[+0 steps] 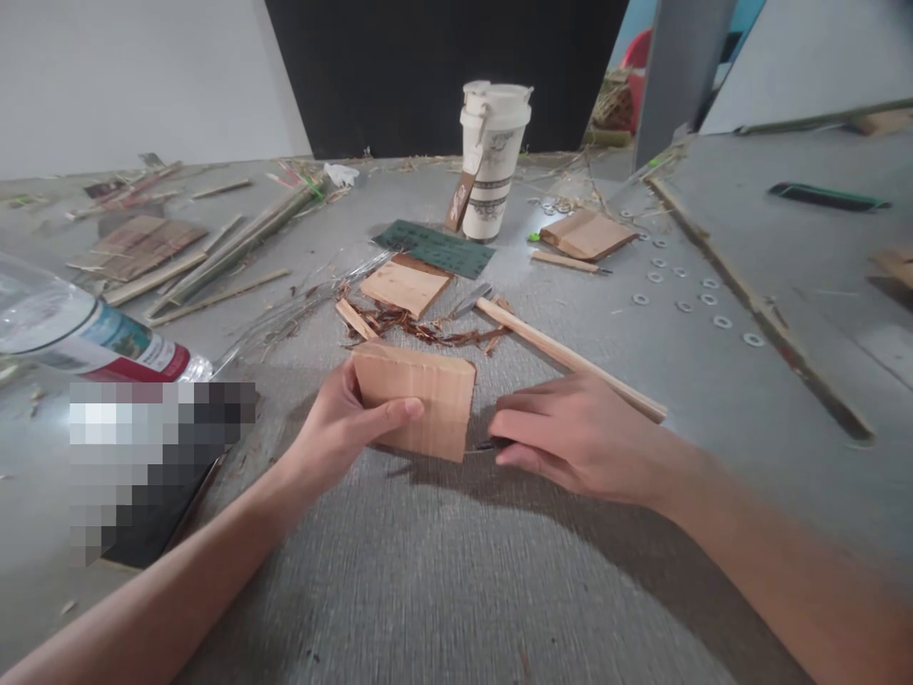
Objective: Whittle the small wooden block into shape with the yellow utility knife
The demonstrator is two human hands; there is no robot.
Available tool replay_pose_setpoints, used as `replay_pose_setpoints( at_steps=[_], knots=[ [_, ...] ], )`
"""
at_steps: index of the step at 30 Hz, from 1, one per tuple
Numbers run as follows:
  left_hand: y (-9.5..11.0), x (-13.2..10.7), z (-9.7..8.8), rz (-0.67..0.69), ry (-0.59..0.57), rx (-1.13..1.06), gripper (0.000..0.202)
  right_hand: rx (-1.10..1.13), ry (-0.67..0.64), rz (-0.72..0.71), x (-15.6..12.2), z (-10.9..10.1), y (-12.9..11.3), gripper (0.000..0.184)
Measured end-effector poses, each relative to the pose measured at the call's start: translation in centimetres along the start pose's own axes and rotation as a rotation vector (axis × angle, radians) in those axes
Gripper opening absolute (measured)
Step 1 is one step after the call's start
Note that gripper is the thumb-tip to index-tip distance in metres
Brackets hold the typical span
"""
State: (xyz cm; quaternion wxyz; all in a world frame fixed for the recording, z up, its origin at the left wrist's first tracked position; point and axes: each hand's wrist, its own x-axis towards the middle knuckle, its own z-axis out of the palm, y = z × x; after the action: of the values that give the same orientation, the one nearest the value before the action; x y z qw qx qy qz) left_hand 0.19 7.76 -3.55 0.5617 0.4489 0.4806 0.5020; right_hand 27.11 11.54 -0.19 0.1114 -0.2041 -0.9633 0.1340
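Note:
My left hand [349, 409] grips a flat, light wooden block [428, 390] standing on its edge, thumb across its near face. Close to the block's right edge, my right hand [571, 433] is closed around a small dark tool [495, 443] with a thin tip pointing left; most of it hides in my fingers, so its kind is unclear. Beyond the hands lie a second wooden block [403, 287], curled brown bark shavings [435, 328] and a tool with a long wooden handle [571, 357] and a metal head.
Behind stand a white lidded cup [494, 162] and a green sandpaper sheet [435, 247]. To the right are another block [589, 234], several metal washers [685, 305] and a long strip [763, 314]. A plastic bottle [92, 323] lies left, near wood sticks [228, 247].

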Motion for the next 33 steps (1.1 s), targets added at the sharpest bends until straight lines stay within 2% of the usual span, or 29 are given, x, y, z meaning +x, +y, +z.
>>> replay_pose_setpoints(
  at_steps=[5, 10, 17, 21, 25, 31, 33],
  knots=[
    [-0.3, 0.3, -0.2, -0.006, -0.018, 0.032, 0.051, -0.099, -0.121, 0.082, 0.2, 0.2, -0.1, 0.037],
    [0.2, 0.4, -0.2, 0.040, -0.152, 0.094, 0.040, -0.143, -0.092, 0.046, 0.2, 0.5, -0.3, 0.031],
    [0.5, 0.8, -0.5, 0.063, -0.219, 0.098, 0.035, -0.159, -0.087, 0.028, 0.2, 0.8, -0.3, 0.029],
    [0.9, 0.9, -0.7, 0.031, -0.273, 0.110, 0.032, -0.152, -0.074, 0.006, 0.5, 1.0, -0.3, 0.031],
    [1.2, 0.9, -0.6, -0.017, -0.278, 0.120, 0.034, -0.147, -0.084, -0.002, 0.5, 1.2, -0.3, 0.033],
    [1.1, 0.9, -0.3, 0.024, -0.252, 0.102, 0.032, -0.120, -0.108, 0.035, 0.4, 1.1, -0.3, 0.030],
    [1.0, 1.0, -0.4, 0.005, -0.278, 0.100, 0.032, -0.112, -0.126, 0.042, 0.5, 1.1, -0.4, 0.030]
  ],
)
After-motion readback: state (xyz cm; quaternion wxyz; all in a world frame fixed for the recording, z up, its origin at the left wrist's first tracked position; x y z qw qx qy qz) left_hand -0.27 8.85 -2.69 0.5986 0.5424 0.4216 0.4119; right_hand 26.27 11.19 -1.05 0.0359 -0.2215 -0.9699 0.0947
